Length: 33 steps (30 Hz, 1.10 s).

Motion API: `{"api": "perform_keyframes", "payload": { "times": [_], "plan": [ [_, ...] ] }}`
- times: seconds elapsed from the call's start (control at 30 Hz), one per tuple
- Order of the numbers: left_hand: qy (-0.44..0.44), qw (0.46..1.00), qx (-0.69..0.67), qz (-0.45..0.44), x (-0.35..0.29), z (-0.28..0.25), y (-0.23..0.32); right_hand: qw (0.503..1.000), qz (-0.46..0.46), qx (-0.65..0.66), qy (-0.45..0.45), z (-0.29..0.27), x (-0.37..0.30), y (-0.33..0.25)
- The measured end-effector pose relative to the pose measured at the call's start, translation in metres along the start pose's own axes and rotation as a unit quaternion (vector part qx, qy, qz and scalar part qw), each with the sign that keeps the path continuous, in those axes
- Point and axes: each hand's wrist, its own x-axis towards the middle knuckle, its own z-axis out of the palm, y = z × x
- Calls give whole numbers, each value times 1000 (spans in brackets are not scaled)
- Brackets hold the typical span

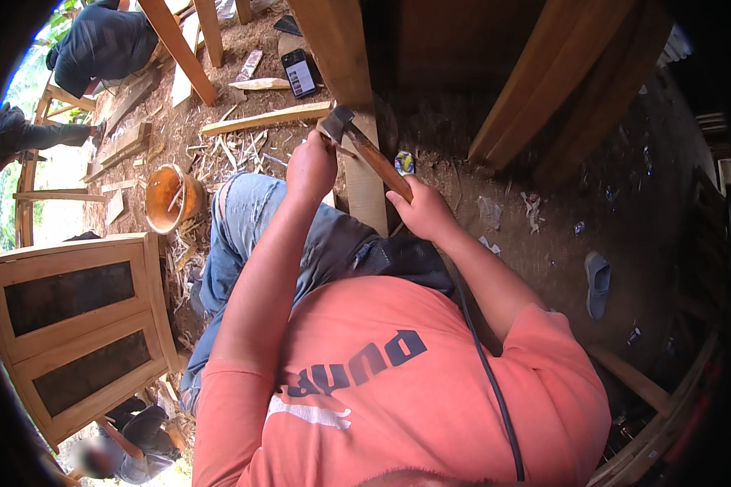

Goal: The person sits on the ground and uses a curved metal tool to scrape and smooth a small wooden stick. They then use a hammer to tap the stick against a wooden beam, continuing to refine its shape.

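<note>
My right hand (424, 209) is wrapped round the wooden handle of a hammer (372, 156), low on its grip. The dark metal head sits at the upper left end, close beside my left hand (311, 166). My left fingers are closed in a pinch, and a thin dark piece seems to stick out from them under the hammer head; its kind is too small to make out. Beneath both hands runs a pale wooden plank (365, 191). Just beyond my left hand lies a narrow wooden strip (268, 118) with one end near the hammer head.
Wood shavings litter the ground around an orange bucket (174, 199). A phone (298, 73) lies at the far side. A framed wooden panel (81, 325) stands at left. Thick timbers (552, 81) rise at right; a slipper (598, 284) lies below them. Other people (105, 45) are at left.
</note>
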Motion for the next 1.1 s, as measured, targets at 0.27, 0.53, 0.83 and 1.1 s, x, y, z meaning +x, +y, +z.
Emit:
{"api": "perform_keyframes", "payload": {
  "times": [0.27, 0.53, 0.83, 1.1],
  "plan": [
    [1, 1000, -6, 4, -4, -3, 0, 999, 27, -37, -8, 1, -7, 4],
    [14, 1000, -20, 2, 0, -1, -3, 1000, 0, -17, 1, 2, 3, 11],
    [13, 1000, -13, 14, 1, -1, -6, 998, 55, -8, -10, -3, 3, 23],
    [-16, 999, -33, -13, -7, -13, 5, 993, 95, 13, -64, 6, 24, 66]
  ]
}}
